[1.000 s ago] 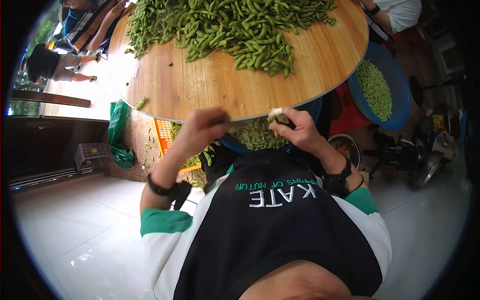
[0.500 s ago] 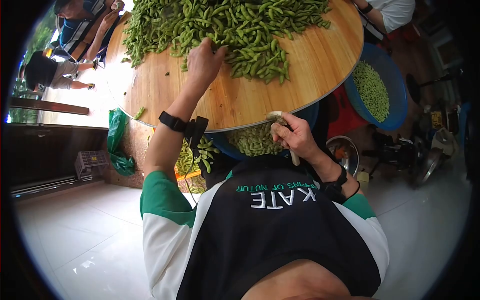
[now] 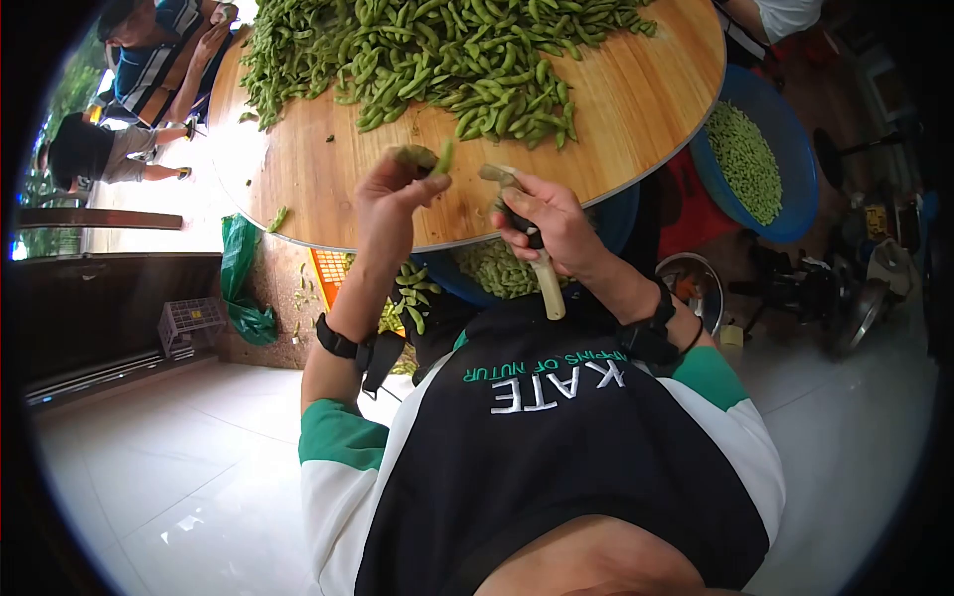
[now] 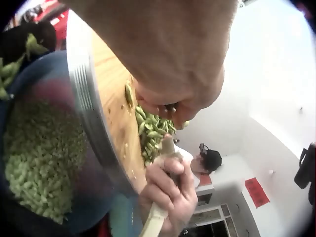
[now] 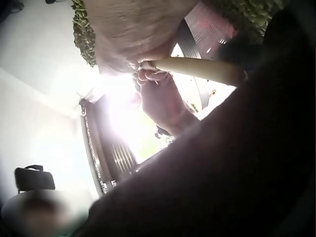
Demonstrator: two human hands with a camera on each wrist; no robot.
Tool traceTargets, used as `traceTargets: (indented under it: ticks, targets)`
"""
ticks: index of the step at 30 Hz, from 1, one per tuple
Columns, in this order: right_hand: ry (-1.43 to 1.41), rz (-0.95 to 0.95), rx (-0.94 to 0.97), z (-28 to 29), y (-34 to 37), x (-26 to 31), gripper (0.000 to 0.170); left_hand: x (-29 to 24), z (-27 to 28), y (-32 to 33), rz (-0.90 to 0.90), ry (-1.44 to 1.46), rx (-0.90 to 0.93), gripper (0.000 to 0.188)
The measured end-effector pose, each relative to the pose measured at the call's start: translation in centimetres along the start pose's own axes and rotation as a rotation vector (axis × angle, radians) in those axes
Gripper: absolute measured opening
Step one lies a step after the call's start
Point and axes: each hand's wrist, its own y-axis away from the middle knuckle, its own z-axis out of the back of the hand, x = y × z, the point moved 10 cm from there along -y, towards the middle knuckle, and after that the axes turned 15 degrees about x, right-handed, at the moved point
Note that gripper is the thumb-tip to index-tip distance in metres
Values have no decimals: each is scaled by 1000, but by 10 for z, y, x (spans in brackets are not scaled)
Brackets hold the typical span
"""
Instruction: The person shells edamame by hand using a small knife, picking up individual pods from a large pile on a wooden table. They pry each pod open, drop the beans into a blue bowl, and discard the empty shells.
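In the head view my left hand (image 3: pixel 388 214) is raised over the near part of the round wooden table (image 3: pixel 636 119), pinching a green edamame pod (image 3: pixel 444 159) between thumb and fingers. Beside it my right hand (image 3: pixel 556 219) grips a tool with a pale, rounded handle (image 3: pixel 550 290) that sticks out below the fist. A pale piece (image 3: pixel 497 176) shows at that hand's fingertips; the fingers hide the tool's working end. The left wrist view shows both hands close together at the table edge. A large heap of edamame pods (image 3: pixel 437 60) covers the far side of the table.
Under the near table edge stands a blue tub (image 3: pixel 621 223) with shelled beans (image 3: pixel 502 268). Another blue tub (image 3: pixel 800 214) of beans stands at right, with a metal bowl (image 3: pixel 711 288) nearby. An orange crate (image 3: pixel 328 273) and a green bag (image 3: pixel 243 288) are at left. A person (image 3: pixel 164 60) sits at upper left.
My left hand has reached out to the pod heap and come back with a pod, near the right hand. My right hand has lifted slightly toward the left, still gripping the pale-handled tool.
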Motion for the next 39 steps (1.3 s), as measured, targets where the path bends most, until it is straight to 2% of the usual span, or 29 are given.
traceTargets:
  ticks: [3, 5, 9, 14, 16, 21, 25, 28, 30, 31, 33, 34, 36, 37, 39]
  targets:
    - [6, 37, 54, -12, -3, 3, 37, -1, -30, 7, -4, 80, 87, 20]
    - [-8, 27, 68, -13, -1, 1, 36, 7, -43, 10, 70, 89, 157, 20]
    - [-16, 39, 115, -18, 5, 2, 39, 11, -54, 13, 161, 109, 184, 14]
    - [-52, 16, 119, -19, 7, -1, 43, 7, -53, 13, 140, 3, 210, 13]
    - [-62, 19, 90, -19, 9, -1, 28, 4, -54, 15, 146, -38, 215, 14]
    - [-28, 0, 74, -14, 13, -3, 31, 0, -55, 18, 125, -203, 221, 16]
    - [-22, 40, -7, -9, 15, -2, 31, -2, -58, 18, 35, -161, 206, 16]
    - [-111, 34, 7, -6, 16, -5, 31, 9, -58, 11, 64, -52, 258, 15]
    - [-190, 29, 69, -10, 18, -4, 32, 23, -71, 12, 203, 310, 409, 15]
    - [-268, 19, 135, -16, 18, -5, 32, 25, -71, 12, 204, 309, 411, 15]
    - [-277, 17, 147, -12, 19, -5, 33, 36, -89, 16, 309, 705, 499, 17]
    - [-283, 12, 159, -11, 18, -5, 33, 36, -90, 14, 306, 700, 504, 17]
    - [-330, 3, 88, -3, 17, -8, 29, 36, -76, 7, 247, 322, 393, 19]
    - [-380, -9, 14, 3, 19, -11, 26, 37, -79, 8, 249, 315, 404, 19]
    - [-413, -6, 36, -1, 20, -9, 27, -38, -100, 26, -545, -1019, 326, 21]
